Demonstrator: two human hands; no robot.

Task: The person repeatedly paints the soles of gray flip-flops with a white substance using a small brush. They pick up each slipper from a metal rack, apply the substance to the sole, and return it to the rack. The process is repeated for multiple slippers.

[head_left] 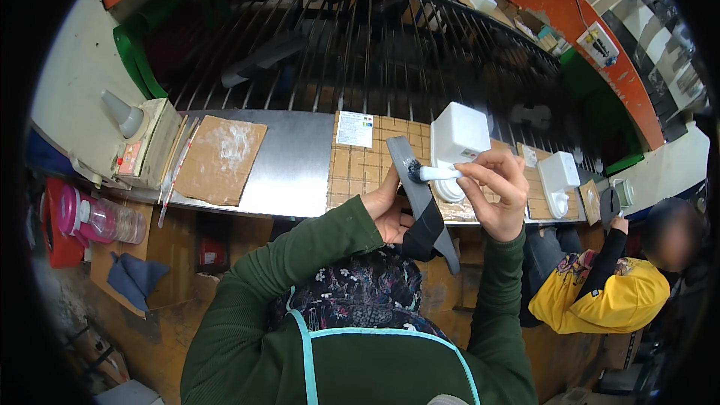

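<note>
My left hand [386,210] grips a grey slide sandal [421,199] with a black strap, holding it tilted above the front edge of the bench. The fingers wrap behind the sole and are partly hidden. In my right hand [495,191] is a white-handled brush [439,173], pinched between thumb and fingers. Its dark bristles touch the upper part of the sole. Just behind the brush stands a white plastic pot [459,133] with a round spout-like base, on a cardboard sheet [356,172] marked with a grid of lines.
Beyond the bench runs a roller conveyor [315,52] with a dark flat piece [262,58] on it. To the left lie a stained cardboard piece [221,161] and a beige box [150,142]. At right, a co-worker in yellow [607,292] sits near another white pot [559,176].
</note>
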